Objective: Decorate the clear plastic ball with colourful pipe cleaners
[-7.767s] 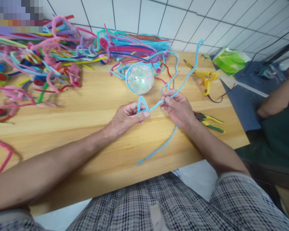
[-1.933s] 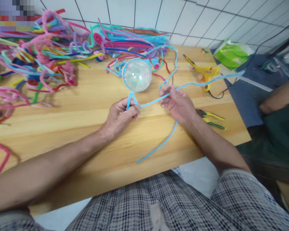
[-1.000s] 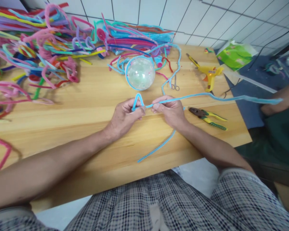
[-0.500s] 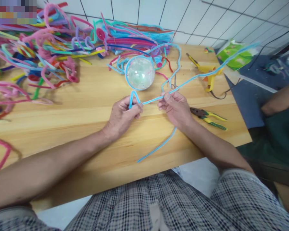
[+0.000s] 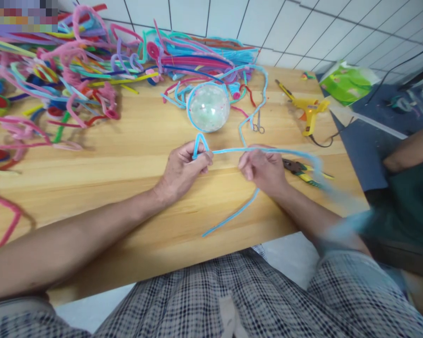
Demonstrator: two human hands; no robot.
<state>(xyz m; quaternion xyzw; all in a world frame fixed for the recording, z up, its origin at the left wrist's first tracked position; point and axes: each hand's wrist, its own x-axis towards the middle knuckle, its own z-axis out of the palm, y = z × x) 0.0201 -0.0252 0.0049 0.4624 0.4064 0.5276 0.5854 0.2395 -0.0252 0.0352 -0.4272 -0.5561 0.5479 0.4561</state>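
Observation:
My left hand [image 5: 186, 166] is closed, pinching a light blue pipe cleaner [image 5: 227, 150] near its end, where it is bent into a small pointed loop above the thumb. Its long length runs to my right hand [image 5: 264, 166], whose fingers are curled at the strand; exactly how they grip it is partly hidden. Beyond that hand the free part arcs down to the right and blurs. Just behind my hands sits a clear ball [image 5: 209, 108] with blue pipe cleaner around its edge. Another blue strand passes under my right hand and comes out in front of it.
Pliers [image 5: 301, 172] lie beside my right hand. Farther back are small scissors [image 5: 258, 127], a yellow glue gun [image 5: 309, 112] and a yellow cutter [image 5: 284, 88]. Tangled coloured pipe cleaners [image 5: 66, 65] fill the back left. At the right edge shows another person's arm [image 5: 412, 148].
The long free part of the pipe cleaner has swung from pointing up and right to drooping down and right. My right hand has turned and lowered slightly; my left hand keeps its pinch.

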